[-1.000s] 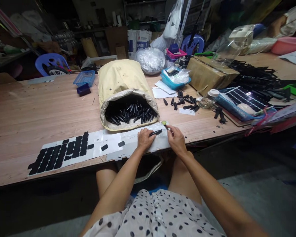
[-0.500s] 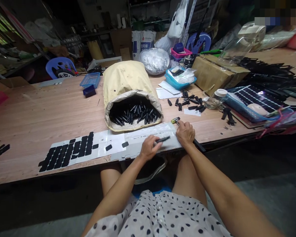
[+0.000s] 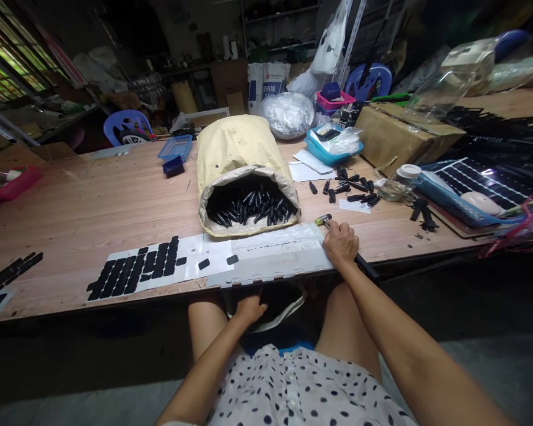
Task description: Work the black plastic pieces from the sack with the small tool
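Observation:
My right hand (image 3: 341, 242) rests at the right end of a grey-white board (image 3: 270, 254), closed around a small hammer (image 3: 323, 219). The hammer's head has a yellowish face, and its black handle sticks out below my hand. Under the table edge, my left hand (image 3: 249, 309) reaches into the mouth of a pale sack (image 3: 288, 313) between my knees. Its fingers are mostly hidden, so what they hold does not show. A cream sack (image 3: 235, 139) lies beyond the board, its mouth facing me, full of black pointed plastic parts (image 3: 249, 207).
Rows of black rounded pads (image 3: 124, 272) lie on white sheets at the left. Loose black parts (image 3: 355, 183) are scattered to the right, near a blue basin (image 3: 333, 155), a cardboard box (image 3: 400, 133) and a lidded jar (image 3: 406, 174). The table's front edge runs above my lap.
My left hand has gone from above the board, where it held a black pen-shaped part, down under the table edge. That part is out of sight. My right hand stays on the hammer.

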### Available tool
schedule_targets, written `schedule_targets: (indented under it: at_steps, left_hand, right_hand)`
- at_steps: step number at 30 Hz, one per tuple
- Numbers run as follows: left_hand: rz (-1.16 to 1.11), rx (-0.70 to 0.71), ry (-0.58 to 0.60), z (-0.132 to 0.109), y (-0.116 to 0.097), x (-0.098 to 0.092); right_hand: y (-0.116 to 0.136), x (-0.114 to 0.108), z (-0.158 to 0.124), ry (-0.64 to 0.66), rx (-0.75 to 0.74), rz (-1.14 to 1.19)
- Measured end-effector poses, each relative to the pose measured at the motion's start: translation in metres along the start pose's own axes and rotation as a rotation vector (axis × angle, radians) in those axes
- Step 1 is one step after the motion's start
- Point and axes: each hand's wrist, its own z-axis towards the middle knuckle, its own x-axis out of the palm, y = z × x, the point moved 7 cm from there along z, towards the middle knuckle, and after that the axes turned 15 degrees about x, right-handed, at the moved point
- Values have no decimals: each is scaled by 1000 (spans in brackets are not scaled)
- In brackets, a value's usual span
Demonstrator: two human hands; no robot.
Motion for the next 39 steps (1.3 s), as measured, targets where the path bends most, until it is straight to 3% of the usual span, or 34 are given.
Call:
schedule_targets:
  at_steps: [2, 4, 6, 7, 9, 11, 12, 14, 16, 19, 25, 27, 29, 33, 36, 39]
  left_hand:
    - [-78, 115, 64, -3, -13, -11]
    - [-245, 243, 72, -5, -26, -36]
    - [-423, 312, -53, 0, -31, -78]
    - [-472, 307, -179, 6, -27, -106]
    - [-438, 221, -514, 18, -9, -164]
    - [-273, 27, -780, 28, 14, -209]
    - [-183, -91, -850, 33, 24, -224]
    - [-53, -305, -881, 43, 43, -239]
    - [-12, -414, -872, 53, 56, -242]
    - [-34, -437, -903, 62, 67, -239]
    - [-65, -464, -902, 56, 67, -235]
    - [-26, -342, -948, 51, 53, -233]
    - [-13, -122, -971, 47, 30, -223]
    - [-78, 276, -771, 51, -29, -176]
    - [-32, 358, -638, 60, -63, -142]
    - [36, 380, -597, 72, -82, -124]
  right_hand:
    - [0, 1, 1, -3, 2, -3]
    - [-1, 3, 1, -9, 4, -4]
    - [-1, 4, 1, -14, 3, -5]
    - [-1, 5, 1, -15, 1, -6]
    - [-1, 7, 1, -19, -1, -6]
    - [-1, 8, 0, -27, -2, -3]
    - [0, 8, 0, -31, -3, -1]
    - [1, 8, 0, -37, -5, 0]
    - [2, 7, -1, -34, -3, -4]
    - [3, 6, -2, -27, 4, -15]
    - [4, 6, -2, -35, -2, -19]
    - [3, 7, -1, -33, 3, -22]
    - [3, 7, -1, -32, 7, -26]
    - [3, 6, -1, -17, 8, -43]
    - [4, 6, -1, -1, 5, -64]
    - [5, 5, -2, 4, 10, -72]
